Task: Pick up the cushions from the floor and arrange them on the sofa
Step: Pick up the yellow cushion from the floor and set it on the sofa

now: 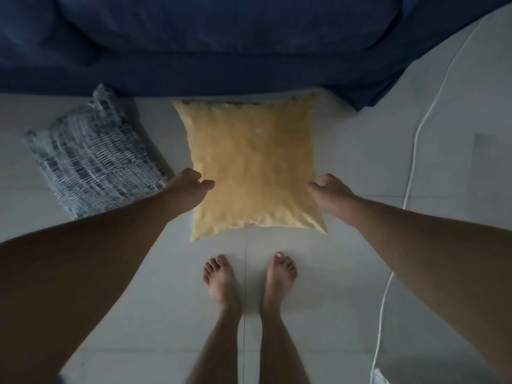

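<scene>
you're early in the job: both cushions look to be off the sofa (249, 37), whose seat shows bare beyond your hands. the yellow cushion (252, 167) sits between your hands, your left hand (191, 187) closed on its left edge and your right hand (329, 192) on its right edge (whether it has left the floor (360, 151) is unclear). the grey woven cushion (94, 164) lies just outside your left hand, untouched. there's open tile ahead up to the sofa front; mind the white cord (415, 145) outside your right arm.
</scene>
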Demonstrator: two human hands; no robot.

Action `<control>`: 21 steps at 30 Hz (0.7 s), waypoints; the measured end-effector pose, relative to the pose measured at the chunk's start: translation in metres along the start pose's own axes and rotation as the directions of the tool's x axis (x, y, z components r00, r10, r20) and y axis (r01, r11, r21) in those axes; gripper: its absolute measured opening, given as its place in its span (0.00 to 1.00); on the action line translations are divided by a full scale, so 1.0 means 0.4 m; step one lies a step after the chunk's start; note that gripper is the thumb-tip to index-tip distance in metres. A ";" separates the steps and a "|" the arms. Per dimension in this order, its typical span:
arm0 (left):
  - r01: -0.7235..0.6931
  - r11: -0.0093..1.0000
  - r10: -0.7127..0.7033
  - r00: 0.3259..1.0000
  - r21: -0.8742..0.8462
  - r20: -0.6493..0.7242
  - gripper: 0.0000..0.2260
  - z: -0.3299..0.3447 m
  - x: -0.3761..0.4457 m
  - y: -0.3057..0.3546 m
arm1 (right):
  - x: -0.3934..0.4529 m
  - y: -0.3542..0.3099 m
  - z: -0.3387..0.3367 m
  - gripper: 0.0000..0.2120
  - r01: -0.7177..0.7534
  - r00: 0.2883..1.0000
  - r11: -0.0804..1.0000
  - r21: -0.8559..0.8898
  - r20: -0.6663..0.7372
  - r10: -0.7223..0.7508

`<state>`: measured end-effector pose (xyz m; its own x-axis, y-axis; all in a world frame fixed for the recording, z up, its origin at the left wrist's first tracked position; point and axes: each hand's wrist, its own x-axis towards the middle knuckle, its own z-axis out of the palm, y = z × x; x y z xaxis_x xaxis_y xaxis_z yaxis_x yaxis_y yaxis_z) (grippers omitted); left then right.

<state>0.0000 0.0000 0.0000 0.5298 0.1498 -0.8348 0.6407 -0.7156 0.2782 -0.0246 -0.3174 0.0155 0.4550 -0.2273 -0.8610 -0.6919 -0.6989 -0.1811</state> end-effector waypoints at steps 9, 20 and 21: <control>0.069 0.939 -0.125 0.981 -0.336 -0.149 0.18 0.094 0.234 -0.045 | 0.255 0.027 0.096 0.34 -0.058 0.996 0.970 0.237 -0.058 0.074; 0.318 0.915 -0.193 0.886 0.249 -0.422 0.26 0.663 0.161 -0.533 | 0.269 0.050 0.143 0.48 -0.155 0.979 0.895 0.419 0.183 0.084; 0.308 0.927 -0.207 0.896 0.213 -0.393 0.25 0.650 0.161 -0.529 | 0.254 0.053 0.143 0.46 -0.166 0.973 0.886 0.434 0.217 0.076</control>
<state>-0.2458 -0.0162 -0.2361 0.5601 0.5506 -0.6190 0.6388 -0.7628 -0.1004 -0.0251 -0.3164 -0.1031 0.2685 -0.1273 -0.9548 -0.9314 -0.2873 -0.2236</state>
